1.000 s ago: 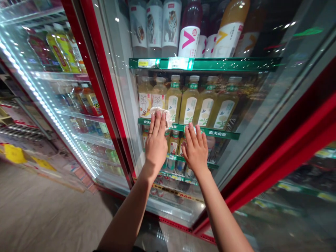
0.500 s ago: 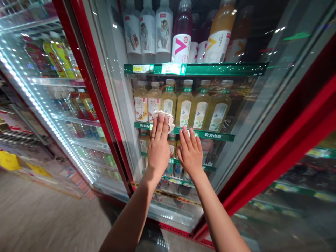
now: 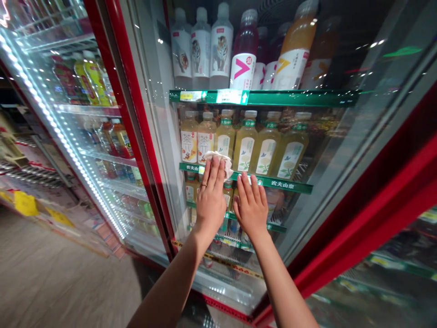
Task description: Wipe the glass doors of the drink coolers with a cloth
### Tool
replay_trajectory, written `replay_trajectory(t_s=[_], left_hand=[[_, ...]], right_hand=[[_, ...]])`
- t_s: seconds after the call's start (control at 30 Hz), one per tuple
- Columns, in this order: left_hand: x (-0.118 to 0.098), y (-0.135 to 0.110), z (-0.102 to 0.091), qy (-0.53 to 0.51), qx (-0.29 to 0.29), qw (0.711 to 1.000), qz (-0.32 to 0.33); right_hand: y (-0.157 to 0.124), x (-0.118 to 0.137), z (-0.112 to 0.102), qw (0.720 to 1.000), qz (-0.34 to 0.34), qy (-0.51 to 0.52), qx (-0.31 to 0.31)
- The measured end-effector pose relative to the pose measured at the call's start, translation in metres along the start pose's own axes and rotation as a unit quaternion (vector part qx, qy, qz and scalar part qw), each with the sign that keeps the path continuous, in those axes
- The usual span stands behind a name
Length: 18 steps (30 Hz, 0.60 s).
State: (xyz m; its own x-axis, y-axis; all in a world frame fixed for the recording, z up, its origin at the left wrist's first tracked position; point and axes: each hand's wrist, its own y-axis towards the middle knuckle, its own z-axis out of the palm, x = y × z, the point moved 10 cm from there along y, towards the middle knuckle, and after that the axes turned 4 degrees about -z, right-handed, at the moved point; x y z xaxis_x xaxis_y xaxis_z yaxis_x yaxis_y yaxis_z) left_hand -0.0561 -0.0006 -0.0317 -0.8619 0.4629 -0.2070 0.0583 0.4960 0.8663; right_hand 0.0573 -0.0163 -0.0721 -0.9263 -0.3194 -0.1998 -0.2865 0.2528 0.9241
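My left hand lies flat against the glass door of a drinks cooler and presses a small white cloth to the pane under its fingertips. A ring sits on one of its fingers. Just to the right, my right hand rests flat on the same glass, fingers stretched out, holding nothing. Behind the pane, level with the cloth, stands a row of yellow tea bottles on a green-edged shelf.
Taller white, pink and orange bottles fill the shelf above. A red door frame separates this cooler from a lit one on the left. Another red frame runs along the right. Tiled floor lies below left.
Both hands stay flat on the glass. The left hand with the cloth has slid slightly rightward across the pane, and the view has shifted a little.
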Motion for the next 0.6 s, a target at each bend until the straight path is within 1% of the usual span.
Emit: replay_trajectory(t_s=[0.07,0.13,0.27,0.33,0.43,0.5,0.57,0.6], left_hand=[[-0.003,-0.008,0.004,0.003,0.014,1.0,0.003],[-0.002,-0.008,0.005,0.007,0.018,1.0,0.01],[0.007,0.007,-0.004,0.006,-0.014,1.0,0.008],[0.009,0.008,-0.007,-0.003,-0.025,1.0,-0.001],[-0.001,0.001,-0.002,-0.02,-0.009,1.0,-0.002],[-0.011,0.0,0.001,-0.03,0.012,0.999,0.018],[-0.017,0.005,0.0,-0.035,0.021,0.998,0.044],[-0.017,0.01,-0.003,-0.033,0.016,0.998,0.05]], right_hand=[[0.0,0.0,0.0,1.0,0.004,0.001,0.001],[0.0,0.0,0.0,1.0,0.002,0.003,0.001],[-0.001,-0.001,0.0,1.0,0.002,0.012,0.012],[-0.001,-0.002,0.001,1.0,0.008,0.019,0.024],[-0.002,-0.003,0.001,0.999,0.012,0.029,0.036],[-0.002,-0.004,-0.003,0.999,0.009,0.031,0.03],[-0.004,-0.007,-0.009,0.999,0.009,0.03,0.016],[-0.005,-0.011,-0.012,0.999,0.012,0.028,0.009]])
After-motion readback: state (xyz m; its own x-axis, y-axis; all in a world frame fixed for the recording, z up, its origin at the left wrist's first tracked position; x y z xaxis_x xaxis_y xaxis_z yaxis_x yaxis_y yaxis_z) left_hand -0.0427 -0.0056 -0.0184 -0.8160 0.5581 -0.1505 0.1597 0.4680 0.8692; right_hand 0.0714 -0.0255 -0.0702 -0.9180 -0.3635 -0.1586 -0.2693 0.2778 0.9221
